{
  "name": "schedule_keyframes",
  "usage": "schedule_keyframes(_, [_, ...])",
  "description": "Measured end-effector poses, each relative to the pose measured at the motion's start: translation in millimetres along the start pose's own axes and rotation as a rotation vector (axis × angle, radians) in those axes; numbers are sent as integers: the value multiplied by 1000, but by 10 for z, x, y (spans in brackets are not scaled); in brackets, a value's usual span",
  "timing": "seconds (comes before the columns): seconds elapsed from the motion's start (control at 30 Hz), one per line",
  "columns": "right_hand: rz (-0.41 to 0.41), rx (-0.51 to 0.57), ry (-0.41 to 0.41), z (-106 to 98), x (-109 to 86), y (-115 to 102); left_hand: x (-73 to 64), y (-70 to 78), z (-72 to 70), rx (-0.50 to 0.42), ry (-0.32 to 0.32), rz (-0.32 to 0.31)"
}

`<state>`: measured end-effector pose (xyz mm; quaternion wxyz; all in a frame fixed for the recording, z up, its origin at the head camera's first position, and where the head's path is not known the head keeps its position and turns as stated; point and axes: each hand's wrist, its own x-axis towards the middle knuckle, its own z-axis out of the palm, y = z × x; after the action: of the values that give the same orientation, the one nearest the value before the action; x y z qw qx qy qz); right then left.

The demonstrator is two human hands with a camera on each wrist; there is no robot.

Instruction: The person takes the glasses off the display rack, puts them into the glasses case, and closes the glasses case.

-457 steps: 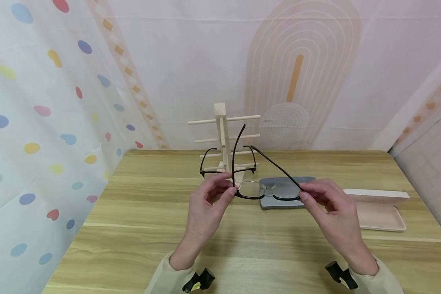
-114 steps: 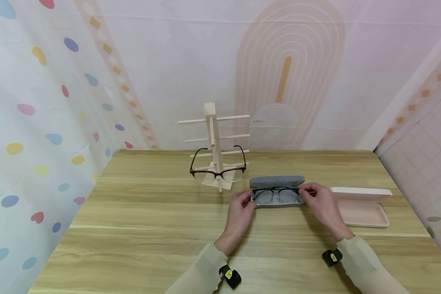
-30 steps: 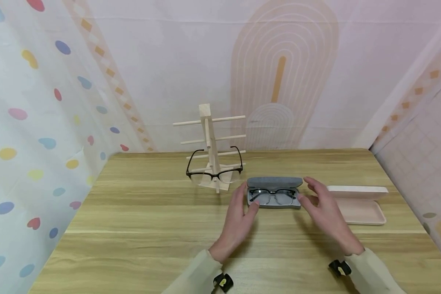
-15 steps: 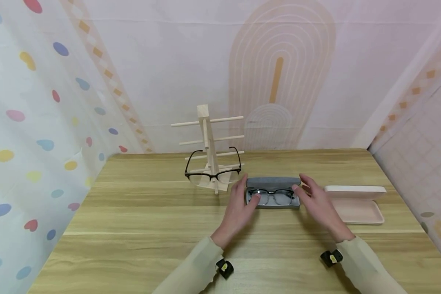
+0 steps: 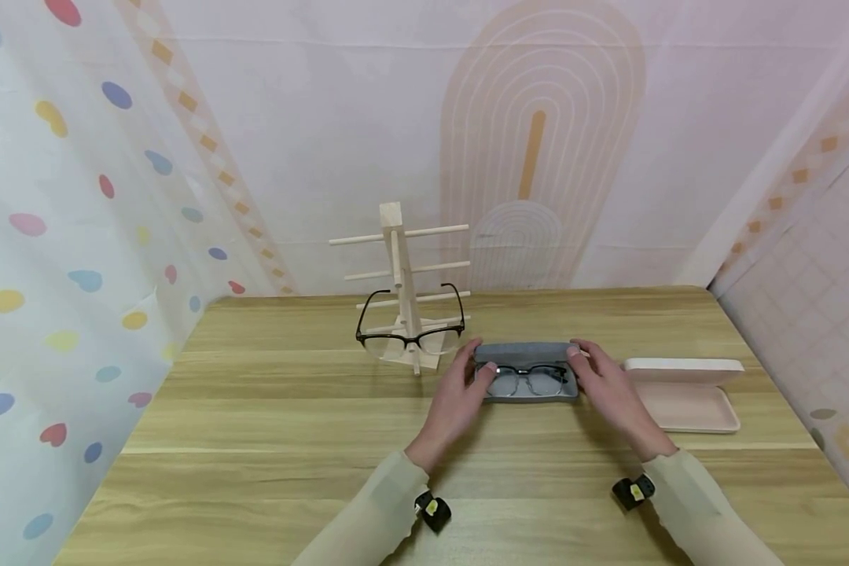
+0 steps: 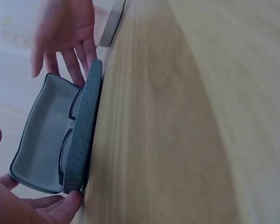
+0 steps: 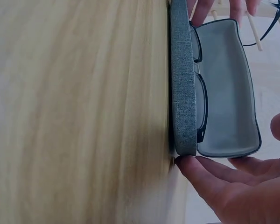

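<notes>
A grey glasses case (image 5: 523, 351) stands with its lid raised on the table. A pair of black-rimmed glasses (image 5: 523, 372) lies folded in its base, lenses toward me. My left hand (image 5: 454, 401) is at the case's left end, fingertips on the side and thumb above the edge. At the right end, my right hand (image 5: 611, 393) has its fingers along the side and its thumb by the lid's corner. In the right wrist view, the fingers (image 7: 196, 175) touch the case's end while the thumb stands apart. The left wrist view shows the left fingertips against the base's end.
A wooden display stand (image 5: 405, 271) rises behind and left of the case, with another pair of black-framed glasses (image 5: 411, 339) on its lowest pegs. A pale pink case (image 5: 686, 405) with a white lid lies open on the right. Patterned curtains border the wooden table (image 5: 255, 440).
The glasses, held up in both hands earlier, were lowered into the grey case and released. Over the last second, both hands have moved in to the case's ends, the right thumb reaching the lid.
</notes>
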<state>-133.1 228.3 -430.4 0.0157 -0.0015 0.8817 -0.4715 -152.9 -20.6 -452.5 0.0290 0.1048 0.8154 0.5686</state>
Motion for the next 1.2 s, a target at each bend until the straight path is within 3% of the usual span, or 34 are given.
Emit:
schedule_keyframes(0.4, [-19,-14,5,20,-19,23,16,-7,3,-69,5,26])
schedule_keyframes(0.77, [-20,-23,27,31,-42,23,66,8,6,-94,24,2])
schedule_keyframes(1.03, [-36,-18,-20,4,-29,74,84,23,6,-50,47,23])
schedule_keyframes(1.2, [-61,-19,-63,-35,2,108,83,38,-20,-64,22,28])
